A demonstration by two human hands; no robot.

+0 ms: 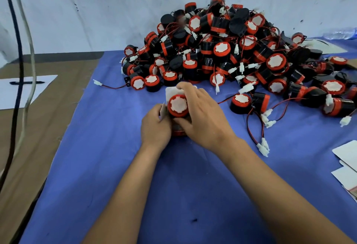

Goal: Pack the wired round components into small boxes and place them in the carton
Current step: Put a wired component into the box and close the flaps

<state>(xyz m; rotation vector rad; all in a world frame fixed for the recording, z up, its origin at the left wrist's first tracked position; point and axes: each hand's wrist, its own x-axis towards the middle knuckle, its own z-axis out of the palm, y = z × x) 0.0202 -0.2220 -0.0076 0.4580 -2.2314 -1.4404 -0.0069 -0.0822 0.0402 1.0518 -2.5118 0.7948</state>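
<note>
A round black component with a red rim and white centre [177,105] sits in the mouth of a small box [178,130] on the blue cloth. My left hand [155,125] grips the box's left side, by an open white flap [163,111]. My right hand [201,116] curls over the component, thumb below it and fingers on its far side. Another white flap [171,91] stands behind the component. A big heap of the same wired components [231,54] lies behind. No carton is in view.
Loose components with red-black wires and white plugs [263,146] lie at the right. Flat white box blanks [347,158] lie at the right edge. Brown cardboard [38,120] with a white sheet and pen [27,82] lies left. Two cables [19,50] hang at the left.
</note>
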